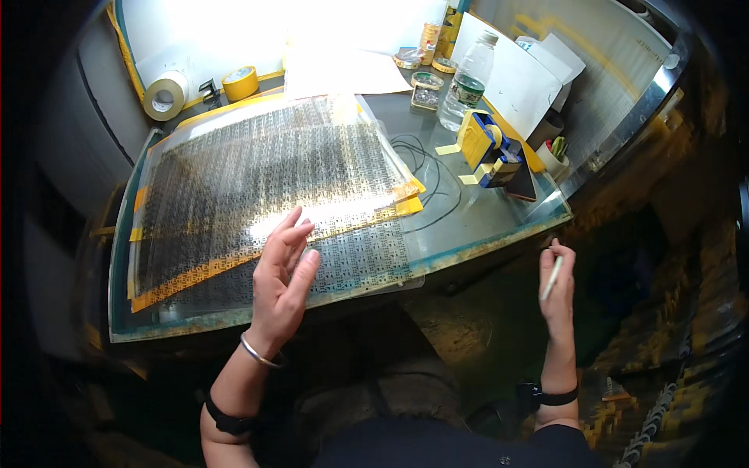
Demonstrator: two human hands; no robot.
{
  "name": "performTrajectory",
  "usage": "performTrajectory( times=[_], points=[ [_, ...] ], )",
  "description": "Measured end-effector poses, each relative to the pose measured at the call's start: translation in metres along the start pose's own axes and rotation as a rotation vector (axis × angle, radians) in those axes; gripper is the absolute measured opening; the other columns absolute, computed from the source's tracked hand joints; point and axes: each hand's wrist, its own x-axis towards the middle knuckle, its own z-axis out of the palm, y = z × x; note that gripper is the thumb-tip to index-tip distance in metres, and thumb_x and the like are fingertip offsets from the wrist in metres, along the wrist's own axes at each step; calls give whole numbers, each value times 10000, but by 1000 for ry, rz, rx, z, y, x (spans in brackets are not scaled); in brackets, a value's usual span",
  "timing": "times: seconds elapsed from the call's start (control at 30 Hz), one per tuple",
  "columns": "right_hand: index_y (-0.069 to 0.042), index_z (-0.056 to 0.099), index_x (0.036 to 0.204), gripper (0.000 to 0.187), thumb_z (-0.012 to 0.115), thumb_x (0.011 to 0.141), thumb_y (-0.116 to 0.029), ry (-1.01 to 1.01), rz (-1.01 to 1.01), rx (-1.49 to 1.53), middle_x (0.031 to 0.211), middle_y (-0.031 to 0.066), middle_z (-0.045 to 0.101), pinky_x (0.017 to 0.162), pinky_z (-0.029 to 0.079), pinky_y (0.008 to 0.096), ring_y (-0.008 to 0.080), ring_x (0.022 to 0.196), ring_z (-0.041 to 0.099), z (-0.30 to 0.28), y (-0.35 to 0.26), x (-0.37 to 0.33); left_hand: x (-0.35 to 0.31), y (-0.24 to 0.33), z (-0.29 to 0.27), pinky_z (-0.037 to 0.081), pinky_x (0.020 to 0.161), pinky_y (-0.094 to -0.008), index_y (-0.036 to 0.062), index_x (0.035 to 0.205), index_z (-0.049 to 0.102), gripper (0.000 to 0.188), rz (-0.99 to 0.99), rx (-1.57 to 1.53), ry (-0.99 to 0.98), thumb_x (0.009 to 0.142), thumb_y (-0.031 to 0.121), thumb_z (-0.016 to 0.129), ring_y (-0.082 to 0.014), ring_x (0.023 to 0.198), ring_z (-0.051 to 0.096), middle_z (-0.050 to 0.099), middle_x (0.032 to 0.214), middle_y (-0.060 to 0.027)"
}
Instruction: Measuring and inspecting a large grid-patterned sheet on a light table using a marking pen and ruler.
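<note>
- We see a glass tabletop point(499, 222) whose far end is washed out by glare, so what lies there is hard to make out.
- We see a large clear patterned sheet point(265, 179) lying flat across the left and middle of the tabletop, edged with yellow tape; its fine pattern is too small to read.
- We see our left hand point(282, 281) raised edge-on over the near edge of the sheet, fingers point(292, 230) straight, loosely spread and holding nothing; whether they touch the sheet we cannot tell.
- We see our right hand point(556, 285) off the tabletop's near right corner, wrist upright, fingers closed around a thin pale stick point(551, 277), its top end hidden in the grip.
- We see a clear bottle point(466, 82) and a yellow-and-blue tape dispenser point(490, 148) standing at the far right.
</note>
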Motion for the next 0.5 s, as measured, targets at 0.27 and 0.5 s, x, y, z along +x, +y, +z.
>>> performTrajectory(
  times=[0.27, 0.5],
  points=[
    [9, 586, 1222, 512, 365, 1054, -421, 65, -307, 203, 890, 92, 512, 709, 433, 297, 174, 759, 507, 10, -60, 10, -12, 30, -64, 146, 1191, -557, 84, 1437, 433, 693, 167, 1048, -436, 872, 386, 697, -362, 1448, 279, 362, 1519, -200],
    [23, 606, 1067, 337, 422, 1042, -259, 267, -542, 190, 877, 111, 499, 660, 406, 307, 189, 719, 470, 27, -52, 7, -39, 20, -124, 84, 1192, -552, 68, 1462, 397, 729, 68, 1232, -120, 898, 466, 633, -360, 1457, 257, 371, 1520, -191]
  ],
)
